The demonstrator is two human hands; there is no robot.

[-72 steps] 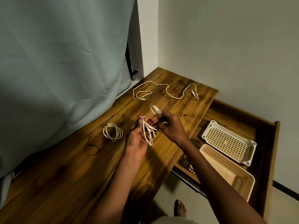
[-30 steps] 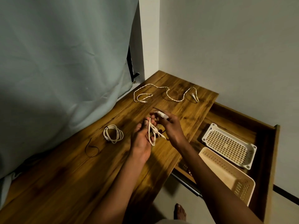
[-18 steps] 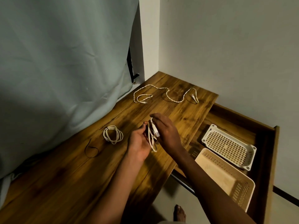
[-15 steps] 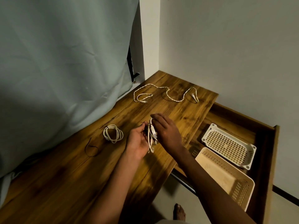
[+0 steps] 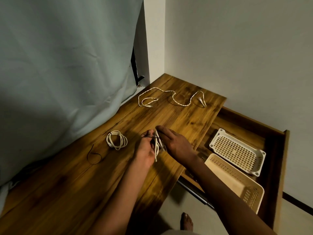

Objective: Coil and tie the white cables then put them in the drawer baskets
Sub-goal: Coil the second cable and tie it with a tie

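The left hand (image 5: 144, 150) grips a coiled white cable (image 5: 156, 146) above the near part of the brown wooden desk (image 5: 67, 184); the right hand (image 5: 174, 143) curls its fingers over the coil's right side, apparently steadying it. A thin dark tie (image 5: 153, 137) crosses the bundle; to bind it well, the loops should be kept pinched flat while the tie is drawn snug round the middle. Whether the tie is already fastened is hidden between the hands; the right fingertips are hard to make out.
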